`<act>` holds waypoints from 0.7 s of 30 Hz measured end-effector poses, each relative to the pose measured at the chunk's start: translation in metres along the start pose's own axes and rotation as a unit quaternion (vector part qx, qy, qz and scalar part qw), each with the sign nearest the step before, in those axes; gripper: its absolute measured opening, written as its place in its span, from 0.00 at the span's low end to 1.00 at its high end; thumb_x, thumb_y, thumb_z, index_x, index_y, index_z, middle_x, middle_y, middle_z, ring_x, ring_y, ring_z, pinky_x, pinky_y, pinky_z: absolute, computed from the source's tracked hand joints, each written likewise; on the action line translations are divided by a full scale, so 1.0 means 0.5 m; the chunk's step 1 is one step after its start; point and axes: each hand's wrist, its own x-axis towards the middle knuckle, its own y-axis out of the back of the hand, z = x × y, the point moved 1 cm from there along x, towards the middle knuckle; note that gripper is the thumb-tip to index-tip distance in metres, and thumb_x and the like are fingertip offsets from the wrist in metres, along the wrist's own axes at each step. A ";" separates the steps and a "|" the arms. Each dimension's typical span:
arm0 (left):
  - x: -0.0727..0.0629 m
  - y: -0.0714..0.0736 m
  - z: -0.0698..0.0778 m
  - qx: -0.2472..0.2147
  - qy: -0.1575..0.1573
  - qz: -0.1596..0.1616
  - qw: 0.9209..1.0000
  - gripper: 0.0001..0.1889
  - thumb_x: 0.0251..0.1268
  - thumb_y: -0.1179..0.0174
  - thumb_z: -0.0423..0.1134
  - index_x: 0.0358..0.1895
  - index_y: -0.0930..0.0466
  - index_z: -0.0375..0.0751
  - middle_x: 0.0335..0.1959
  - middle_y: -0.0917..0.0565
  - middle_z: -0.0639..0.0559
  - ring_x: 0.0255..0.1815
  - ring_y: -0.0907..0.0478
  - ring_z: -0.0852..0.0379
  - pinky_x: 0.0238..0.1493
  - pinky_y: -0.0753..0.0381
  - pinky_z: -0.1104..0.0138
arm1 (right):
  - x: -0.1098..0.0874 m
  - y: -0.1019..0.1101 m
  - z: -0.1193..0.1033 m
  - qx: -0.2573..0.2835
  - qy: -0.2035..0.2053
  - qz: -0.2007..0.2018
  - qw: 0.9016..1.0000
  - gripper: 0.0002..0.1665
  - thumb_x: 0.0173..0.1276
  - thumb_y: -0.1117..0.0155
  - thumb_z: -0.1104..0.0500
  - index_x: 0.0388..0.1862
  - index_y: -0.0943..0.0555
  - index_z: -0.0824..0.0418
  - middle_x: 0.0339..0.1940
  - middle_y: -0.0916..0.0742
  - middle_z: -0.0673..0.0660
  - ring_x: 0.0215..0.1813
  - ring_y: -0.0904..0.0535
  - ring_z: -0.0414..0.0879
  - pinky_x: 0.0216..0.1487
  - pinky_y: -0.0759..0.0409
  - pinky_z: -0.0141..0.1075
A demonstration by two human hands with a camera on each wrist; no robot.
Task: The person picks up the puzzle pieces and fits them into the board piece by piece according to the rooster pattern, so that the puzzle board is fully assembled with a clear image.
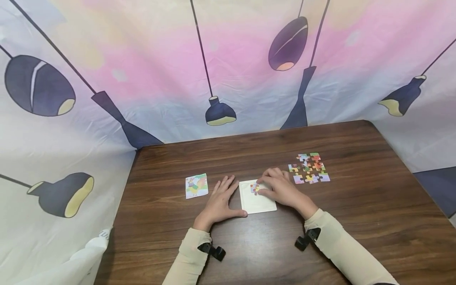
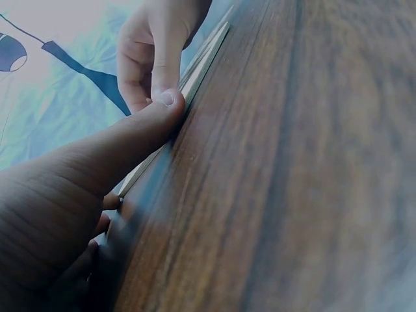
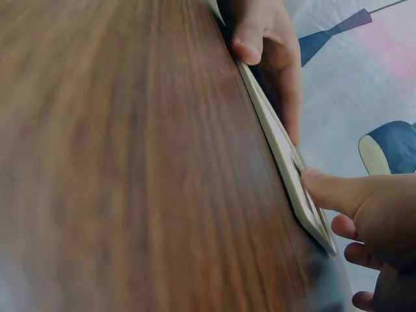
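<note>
A square white puzzle tray (image 1: pixel 261 205) lies on the table, its raised edge visible from the side in the right wrist view. My left hand (image 1: pixel 221 201) rests at its left side with fingers spread and straight, the thumb against the near left corner. Over the tray's right part, my right hand (image 1: pixel 281 188) pinches a small colourful puzzle piece (image 1: pixel 253 188) between thumb and index finger, inside the frame. The other fingers of that hand are curled behind. In the left wrist view, the left thumb (image 2: pixel 146 127) hides part of the tray edge.
Several loose jigsaw pieces (image 1: pixel 309 168) lie grouped right of the tray. A small picture card (image 1: pixel 196 186) is left of the left hand. The brown wooden table (image 1: pixel 263 253) meets a printed lamp-pattern curtain (image 1: pixel 246 79) at its back edge.
</note>
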 end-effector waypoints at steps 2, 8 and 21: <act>0.000 0.000 0.000 -0.002 -0.003 0.002 1.000 0.59 0.55 0.23 0.67 0.84 0.40 0.39 0.87 0.48 0.43 0.88 0.59 0.44 0.86 0.60 0.47 | 0.002 -0.003 -0.002 0.005 0.004 0.004 1.000 0.16 0.70 0.23 0.52 0.54 0.11 0.53 0.50 0.18 0.51 0.59 0.26 0.53 0.60 0.34 0.57; 0.002 -0.001 0.000 0.003 -0.003 0.002 1.000 0.60 0.55 0.24 0.67 0.84 0.41 0.39 0.87 0.49 0.43 0.88 0.60 0.45 0.86 0.60 0.48 | 0.011 -0.013 -0.007 0.015 0.014 0.009 1.000 0.10 0.70 0.23 0.54 0.49 0.09 0.50 0.50 0.17 0.50 0.60 0.26 0.52 0.60 0.34 0.57; 0.000 -0.001 -0.002 -0.007 -0.013 0.007 1.000 0.59 0.55 0.23 0.66 0.83 0.39 0.38 0.87 0.47 0.42 0.88 0.58 0.43 0.86 0.59 0.46 | 0.036 -0.033 -0.023 0.018 0.019 0.013 1.000 0.09 0.68 0.22 0.52 0.47 0.09 0.50 0.49 0.17 0.49 0.59 0.26 0.53 0.62 0.34 0.60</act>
